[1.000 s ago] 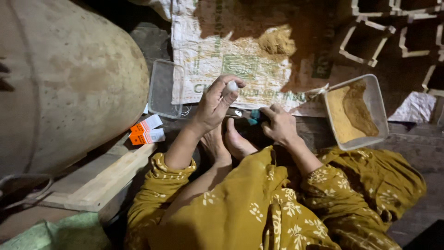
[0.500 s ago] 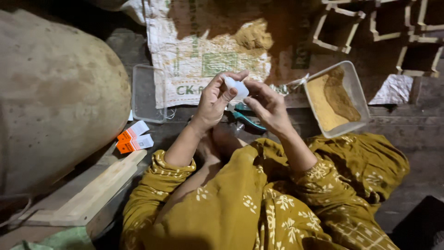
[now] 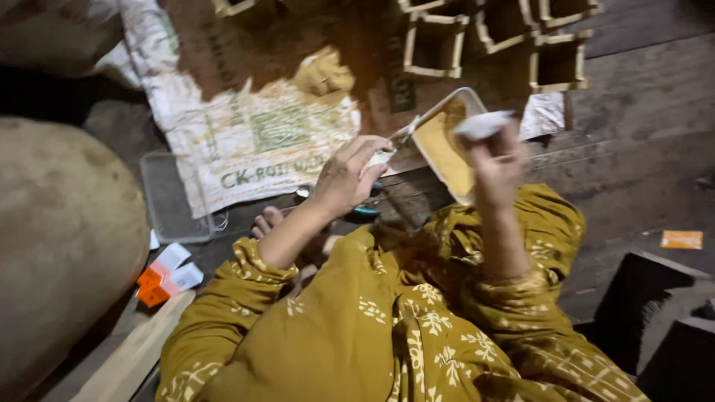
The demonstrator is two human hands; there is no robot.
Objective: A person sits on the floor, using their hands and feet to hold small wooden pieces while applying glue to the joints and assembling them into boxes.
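My right hand point(image 3: 497, 160) is raised over the tray of tan powder point(image 3: 441, 141) and pinches a small white folded paper piece point(image 3: 482, 125). My left hand point(image 3: 348, 175) hovers lower, near the tray's left corner, fingers curled around a small white scrap; what it is stays unclear. A teal-handled tool point(image 3: 365, 209) lies on the floor just under the left hand. My bare foot point(image 3: 267, 222) shows beneath the left forearm. Mustard patterned sleeves and clothing fill the bottom.
A printed woven sack point(image 3: 253, 141) with a lump of tan material point(image 3: 322, 73) lies ahead. Several open square paper shells point(image 3: 432, 45) stand at the top. A clear plastic tray point(image 3: 170, 201), orange-and-white small boxes point(image 3: 165, 274), a large brown sack point(image 3: 59, 253) sit left.
The hands have parted: my right hand carried the white piece right and up over the powder tray, while the left hand stayed near the tray's corner. The camera swung right.
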